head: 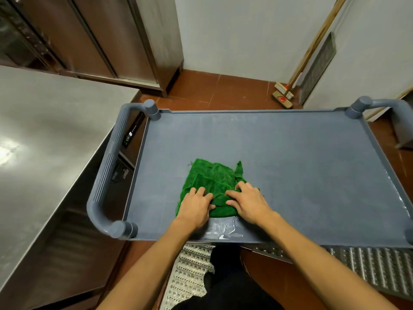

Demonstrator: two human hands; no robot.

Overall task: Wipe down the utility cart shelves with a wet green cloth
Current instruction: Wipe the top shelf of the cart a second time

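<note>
The green cloth (210, 177) lies bunched by the cart shelf's (290, 157) near edge. The left hand (196, 205) and right hand (248, 203) press it, each grip flat, clasping nothing. Soft, limp and sodden, it probably handles best pushed under the palms.

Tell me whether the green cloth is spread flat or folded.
Loosely folded, not flat: the green cloth lies in overlapping rumpled layers on the cart shelf, with the left hand and right hand on it.

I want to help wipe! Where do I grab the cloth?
Come from above and pinch the thick bunched fold at the near edge of the cloth, between the left hand and right hand. It lies flat on the shelf, so raised folds are probably easiest to grip.
</note>
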